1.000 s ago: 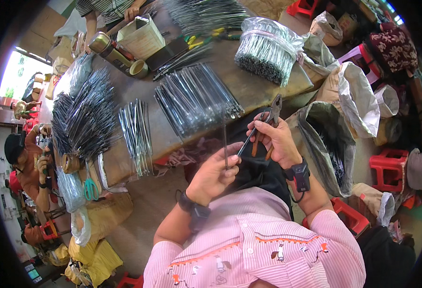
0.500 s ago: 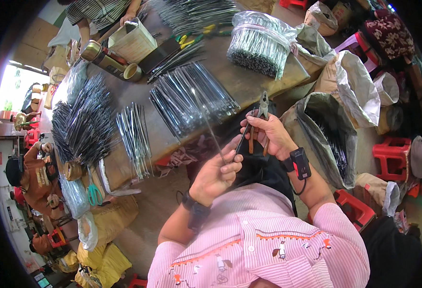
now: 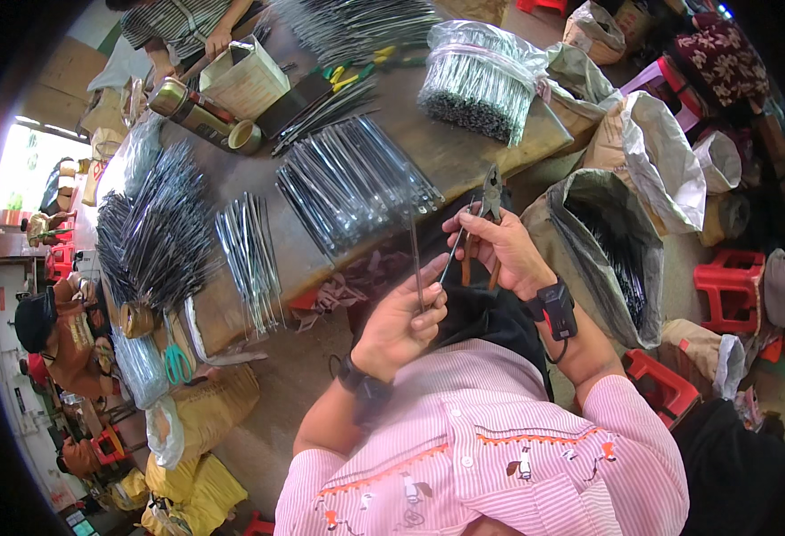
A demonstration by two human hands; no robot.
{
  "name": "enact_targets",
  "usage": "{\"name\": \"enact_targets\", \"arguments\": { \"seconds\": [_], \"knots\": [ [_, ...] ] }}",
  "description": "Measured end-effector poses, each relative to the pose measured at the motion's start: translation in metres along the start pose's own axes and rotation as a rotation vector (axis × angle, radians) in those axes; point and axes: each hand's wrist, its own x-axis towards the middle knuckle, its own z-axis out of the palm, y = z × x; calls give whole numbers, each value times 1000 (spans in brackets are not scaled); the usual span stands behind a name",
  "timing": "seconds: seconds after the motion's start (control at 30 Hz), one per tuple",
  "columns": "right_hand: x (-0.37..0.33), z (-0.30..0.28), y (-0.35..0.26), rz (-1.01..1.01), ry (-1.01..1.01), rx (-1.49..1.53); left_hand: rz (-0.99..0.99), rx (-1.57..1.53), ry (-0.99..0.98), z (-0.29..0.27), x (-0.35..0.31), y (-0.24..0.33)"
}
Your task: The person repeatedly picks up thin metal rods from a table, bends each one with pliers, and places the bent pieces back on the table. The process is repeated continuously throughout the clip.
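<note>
Frame centre: left hand (image 3: 401, 326) pinching thin strip (image 3: 416, 259); right hand (image 3: 516, 255) closed around pliers (image 3: 492, 193). Upper frame, right of centre: plastic-wrapped bundle (image 3: 480, 89).

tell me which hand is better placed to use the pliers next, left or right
The right hand, I'd judge: it holds the pliers, their head pointing away from the body. The left hand is apart from them and holds a thin strip.
</note>
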Motion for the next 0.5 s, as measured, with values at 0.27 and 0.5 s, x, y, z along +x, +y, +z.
{"name": "enact_targets", "arguments": {
  "seconds": [0.27, 0.5],
  "knots": [
    [-12, -30, -4, 114, 36, 544, 311, 376, 24, 7, -10, 2],
    [-48, -33, 2, 251, -359, 118, 493, 712, 128, 11, -10, 2]
  ]
}}
